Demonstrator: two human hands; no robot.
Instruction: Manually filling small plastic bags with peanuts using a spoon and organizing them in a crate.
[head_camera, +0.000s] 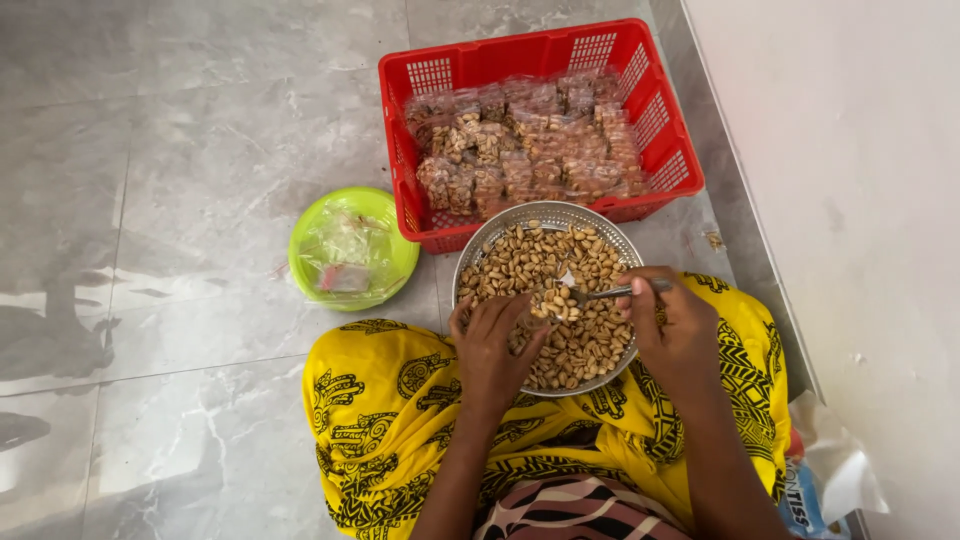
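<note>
A round metal bowl (520, 215) full of peanuts (530, 255) rests on my lap, which is covered by yellow patterned cloth (385, 400). My right hand (675, 325) grips a metal spoon (600, 294) whose tip carries peanuts over the bowl's middle. My left hand (492, 345) sits at the bowl's near left side, fingers closed around a small clear bag that is mostly hidden, right under the spoon tip.
Beyond the bowl stands a red plastic crate (655, 110) holding several sealed clear packets of peanuts (520, 145). A green plastic bowl (300, 250) with clear plastic bags sits on the grey tiled floor at left. A white wall runs along the right; packaging lies at bottom right.
</note>
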